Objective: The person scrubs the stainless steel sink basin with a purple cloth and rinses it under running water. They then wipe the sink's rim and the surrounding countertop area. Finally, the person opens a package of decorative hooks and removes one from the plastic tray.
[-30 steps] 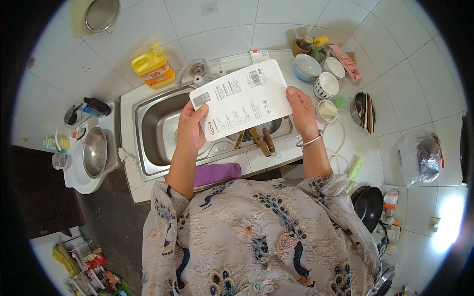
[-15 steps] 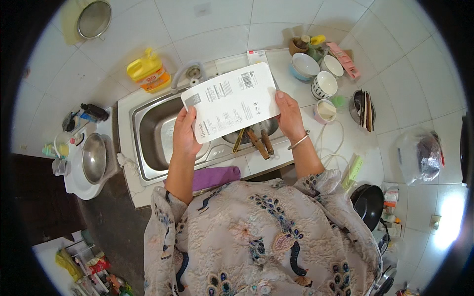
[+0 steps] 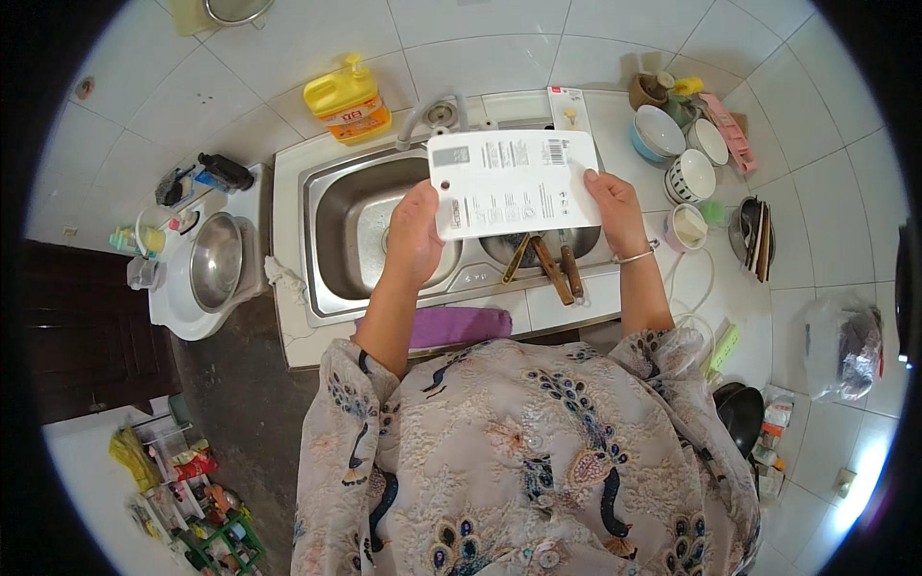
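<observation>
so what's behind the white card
Below the card show handles and part of the sink; above it, another card. What it directly covers can't be seen.

A kitchen of domestic appearance, identified by its fittings and wares. A stainless-steel sink (image 3: 338,230) is set into a white tabletop (image 3: 613,144) against a tiled wall (image 3: 480,58); a yellow pump jug (image 3: 344,91) stands behind it. To the right are bowls (image 3: 690,177), chopsticks (image 3: 763,240) and, lower, a black pan (image 3: 740,418). Upper left, a mesh strainer (image 3: 235,8); below, a metal basin (image 3: 216,261) in a white washbasin (image 3: 178,322).
</observation>
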Tool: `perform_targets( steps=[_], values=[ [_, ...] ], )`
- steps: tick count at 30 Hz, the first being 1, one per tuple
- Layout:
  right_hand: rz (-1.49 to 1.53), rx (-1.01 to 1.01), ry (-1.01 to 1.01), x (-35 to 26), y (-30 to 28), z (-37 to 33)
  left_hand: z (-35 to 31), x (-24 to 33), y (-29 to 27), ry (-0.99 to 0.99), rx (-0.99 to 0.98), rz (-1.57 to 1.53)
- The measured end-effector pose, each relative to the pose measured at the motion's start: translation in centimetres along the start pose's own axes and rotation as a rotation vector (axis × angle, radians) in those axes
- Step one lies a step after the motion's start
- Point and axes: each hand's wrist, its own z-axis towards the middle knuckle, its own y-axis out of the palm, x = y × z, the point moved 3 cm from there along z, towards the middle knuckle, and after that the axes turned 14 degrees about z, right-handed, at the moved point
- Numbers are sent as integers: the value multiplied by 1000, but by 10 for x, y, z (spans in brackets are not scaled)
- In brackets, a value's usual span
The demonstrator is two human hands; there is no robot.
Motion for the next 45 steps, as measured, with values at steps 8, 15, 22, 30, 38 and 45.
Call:
perform_targets(
  steps=[8, 15, 22, 30, 38, 45],
  values=[
    [243, 34, 56, -1, 16, -2, -12, 18, 10, -129, -190, -136],
    [401, -120, 374, 36, 26, -3, -19, 4, 41, -59, -522, -640],
    [-361, 178, -275, 51, 15, 7, 0, -4, 17, -141, -125, -217],
    [-776, -305, -760, 5, 69, -26, 0, 0, 14, -136, -87, -57],
    [34, -137, -1, 37, 44, -17, 1, 20, -6, 185, 317, 508],
    [293, -146, 204, 45, 49, -27, 7, 5, -14, -30, 147, 218]
  ],
)
